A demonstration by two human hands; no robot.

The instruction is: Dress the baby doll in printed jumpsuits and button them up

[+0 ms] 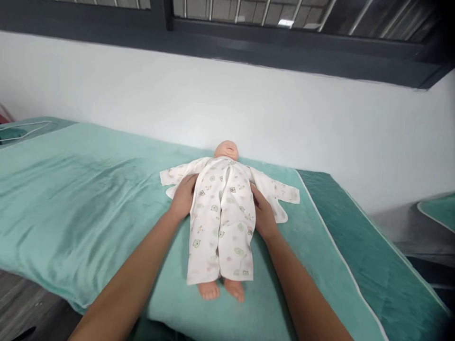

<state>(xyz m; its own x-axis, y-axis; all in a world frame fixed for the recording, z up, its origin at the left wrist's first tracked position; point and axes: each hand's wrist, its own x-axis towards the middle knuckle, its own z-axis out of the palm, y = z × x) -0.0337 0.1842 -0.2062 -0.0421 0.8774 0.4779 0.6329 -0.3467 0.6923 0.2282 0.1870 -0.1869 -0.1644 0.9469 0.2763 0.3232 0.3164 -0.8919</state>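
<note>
A baby doll [227,149] lies on its back with its head near the wall and its bare feet [209,290] toward me. White printed baby trousers [236,237] cover its legs and reach high up the body. Below them a matching white top [280,189] shows, its sleeves spread out to both sides. My left hand [184,195] is at the left side of the trousers' waist, its fingers partly tucked behind the cloth. Against the opposite side rests my right hand [263,210], its fingertips also hidden by the cloth. Whether either hand grips the fabric is not visible.
A green blanket [88,189] covers the surface under the doll, wrinkled at the left. Darker green cloth [355,227] extends at the right. Behind stands a white wall [142,90] below a dark window frame [249,40]. A white hanger-like outline [35,125] lies far left.
</note>
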